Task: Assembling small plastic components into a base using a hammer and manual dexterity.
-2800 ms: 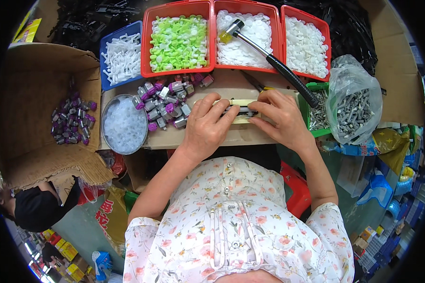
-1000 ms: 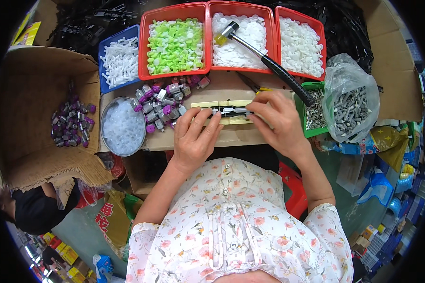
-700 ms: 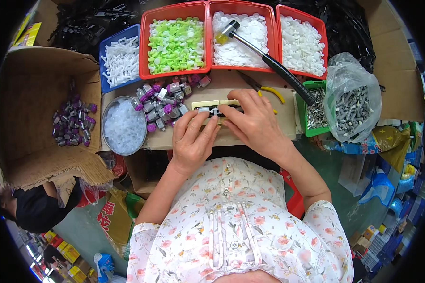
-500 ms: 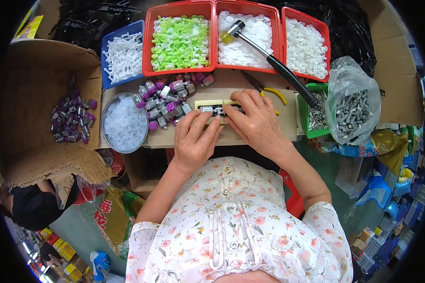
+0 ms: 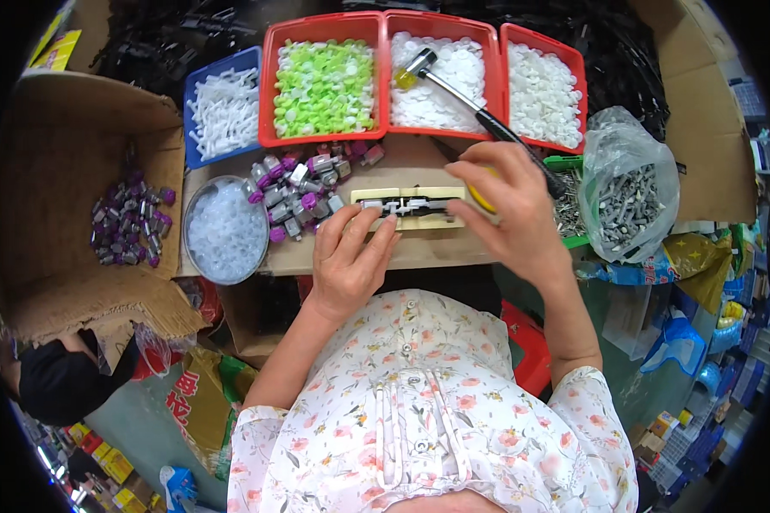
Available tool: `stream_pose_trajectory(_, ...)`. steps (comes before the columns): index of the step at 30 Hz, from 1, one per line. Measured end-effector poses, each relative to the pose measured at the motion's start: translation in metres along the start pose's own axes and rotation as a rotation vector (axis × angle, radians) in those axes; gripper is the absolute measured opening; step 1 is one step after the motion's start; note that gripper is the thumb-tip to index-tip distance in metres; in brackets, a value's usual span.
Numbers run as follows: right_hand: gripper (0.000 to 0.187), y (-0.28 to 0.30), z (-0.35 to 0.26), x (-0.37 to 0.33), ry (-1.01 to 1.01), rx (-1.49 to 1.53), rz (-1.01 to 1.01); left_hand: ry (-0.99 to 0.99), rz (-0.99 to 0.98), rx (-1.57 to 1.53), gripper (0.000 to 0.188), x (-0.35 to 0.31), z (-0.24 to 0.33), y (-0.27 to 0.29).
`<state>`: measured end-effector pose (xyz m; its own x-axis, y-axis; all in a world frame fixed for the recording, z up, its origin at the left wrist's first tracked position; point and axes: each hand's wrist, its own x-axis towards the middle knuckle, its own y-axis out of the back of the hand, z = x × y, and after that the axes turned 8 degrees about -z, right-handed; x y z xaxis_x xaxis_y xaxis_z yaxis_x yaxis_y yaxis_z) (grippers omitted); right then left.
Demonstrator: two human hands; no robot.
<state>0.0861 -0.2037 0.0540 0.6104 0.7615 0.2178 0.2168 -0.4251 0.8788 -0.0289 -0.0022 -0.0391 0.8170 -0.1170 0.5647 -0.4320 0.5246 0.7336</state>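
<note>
A cream holder (image 5: 441, 222) lies on the cardboard-topped bench in front of me. In its slot sits a narrow black mechanism (image 5: 415, 205) with white and silver parts. My left hand (image 5: 351, 256) grips the holder's near left end, fingertips and thumb on its edge and the mechanism's end. Off the holder's right end, my right hand (image 5: 518, 209) hovers with thumb and fingers apart, over pliers with yellow handles (image 5: 481, 200); much of the pliers is hidden beneath it. A hammer (image 5: 466, 98) lies across the red bins, its black grip end just beyond the right hand.
Small purple-and-grey motors (image 5: 304, 192) are heaped left of the holder, beside a round bowl of translucent pieces (image 5: 227, 229). Red bins (image 5: 383, 77) and a blue bin (image 5: 190, 111) line the back. A cardboard box (image 5: 60, 214) stands left; a plastic bag of metal pins (image 5: 629, 197) stands right.
My right hand has come off the mechanism and moved right, its fingers spreading over the pliers. The left hand stays at the holder's left end. The whole view has shifted slightly.
</note>
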Motion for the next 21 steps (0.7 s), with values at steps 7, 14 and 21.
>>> stream_pose_trajectory(7,0.021,0.077,0.091,-0.008,-0.236,-0.259,0.224,0.028,-0.02,0.005,0.03,-0.001,0.005,0.008)
stream_pose_trajectory(14,0.022,0.117,0.225,-0.01,-0.571,-0.652,-0.004,0.024,-0.039,0.016,0.029,0.004,0.007,0.011)
stream_pose_trajectory(21,0.031,0.113,0.282,0.017,-0.704,-0.821,-0.262,0.058,-0.01,0.01,0.031,0.005,0.006,0.011)
